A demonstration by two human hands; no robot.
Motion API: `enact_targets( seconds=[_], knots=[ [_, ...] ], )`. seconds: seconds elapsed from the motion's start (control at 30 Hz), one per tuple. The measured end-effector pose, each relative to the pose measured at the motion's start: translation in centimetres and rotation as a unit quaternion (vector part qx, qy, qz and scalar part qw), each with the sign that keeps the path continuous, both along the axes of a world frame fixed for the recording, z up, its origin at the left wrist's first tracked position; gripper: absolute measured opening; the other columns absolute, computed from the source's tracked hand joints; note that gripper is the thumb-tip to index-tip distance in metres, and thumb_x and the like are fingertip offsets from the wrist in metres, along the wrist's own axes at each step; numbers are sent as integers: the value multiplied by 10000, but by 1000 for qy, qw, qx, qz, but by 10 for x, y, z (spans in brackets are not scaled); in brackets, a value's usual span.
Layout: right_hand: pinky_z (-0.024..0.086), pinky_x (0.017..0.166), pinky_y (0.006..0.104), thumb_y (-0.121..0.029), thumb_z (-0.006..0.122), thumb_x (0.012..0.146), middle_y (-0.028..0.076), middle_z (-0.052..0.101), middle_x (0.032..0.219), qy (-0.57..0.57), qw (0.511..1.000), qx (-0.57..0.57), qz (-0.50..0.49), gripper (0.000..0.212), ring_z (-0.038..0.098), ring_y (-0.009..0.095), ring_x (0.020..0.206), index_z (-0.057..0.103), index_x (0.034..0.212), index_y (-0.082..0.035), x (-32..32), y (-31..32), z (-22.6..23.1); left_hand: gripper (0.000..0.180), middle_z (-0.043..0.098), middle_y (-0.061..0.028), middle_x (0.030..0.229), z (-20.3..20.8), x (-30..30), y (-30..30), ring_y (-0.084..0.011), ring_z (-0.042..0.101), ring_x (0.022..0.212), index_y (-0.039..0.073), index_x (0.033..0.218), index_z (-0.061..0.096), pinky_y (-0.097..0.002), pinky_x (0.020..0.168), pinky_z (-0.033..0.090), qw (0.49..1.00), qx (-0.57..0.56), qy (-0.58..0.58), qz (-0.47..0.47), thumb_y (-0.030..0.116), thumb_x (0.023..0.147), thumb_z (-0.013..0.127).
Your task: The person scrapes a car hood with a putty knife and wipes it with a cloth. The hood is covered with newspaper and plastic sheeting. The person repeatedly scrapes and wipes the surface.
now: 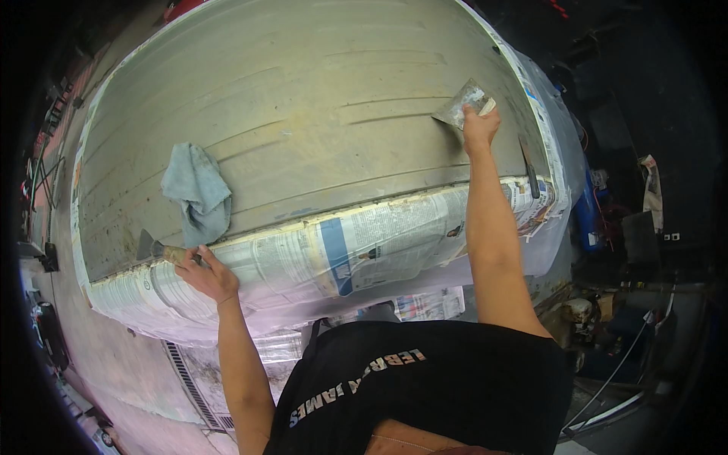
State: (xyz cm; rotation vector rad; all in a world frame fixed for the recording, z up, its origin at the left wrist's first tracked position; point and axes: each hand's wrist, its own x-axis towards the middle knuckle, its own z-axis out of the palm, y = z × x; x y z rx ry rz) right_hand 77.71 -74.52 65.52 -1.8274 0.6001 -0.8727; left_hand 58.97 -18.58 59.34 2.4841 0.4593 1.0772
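My left hand (209,277) is closed around the handle of a putty knife (152,246). Its blade rests at the near left edge of a large grey-beige ribbed panel (303,114), which looks like a vehicle roof. Farther out on the right, my right hand (480,129) grips a wide flat scraper (462,103) smeared with pale filler, over the panel's surface. A crumpled light-blue cloth (199,194) lies on the panel just beyond my left hand. To the right of my right forearm, a dark-handled knife-like tool (531,173) lies at the panel's near right corner.
Taped newspaper (394,231) and plastic sheeting cover the near side and rim of the panel. A floor drain grate (189,383) is at the lower left. On the right are a blue cylinder (588,216), cluttered items and a dark wall.
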Motion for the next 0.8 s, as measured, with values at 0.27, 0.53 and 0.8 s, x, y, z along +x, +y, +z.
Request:
enact_targets(
  seconds=[0.27, 0.53, 0.8],
  knots=[
    [521, 865, 408, -67, 735, 805, 187, 720, 998, -4, 995, -95, -34, 301, 699, 332, 934, 619, 1068, 22, -2, 20, -9, 366, 471, -227, 1088, 1, -3, -3, -400, 500, 980, 10, 1136, 546, -477, 890, 393, 1000, -8, 26, 15, 363, 1039, 543],
    [528, 805, 385, -61, 755, 809, 155, 709, 968, -7, 998, -15, 60, 296, 682, 270, 883, 619, 1059, 23, 5, 13, -32, 331, 471, -224, 1078, 1, 4, -2, -389, 495, 990, -4, 1133, 541, -464, 901, 387, 1000, -23, 7, -8, 316, 1048, 543],
    [572, 740, 334, -73, 803, 829, 79, 691, 980, 67, 983, 161, 55, 333, 677, 168, 852, 621, 1104, -23, -2, -45, 20, 366, 457, -226, 1091, 0, -1, 0, -388, 489, 990, 0, 1134, 530, -468, 910, 381, 1000, -10, 21, 12, 358, 1057, 519]
  ],
)
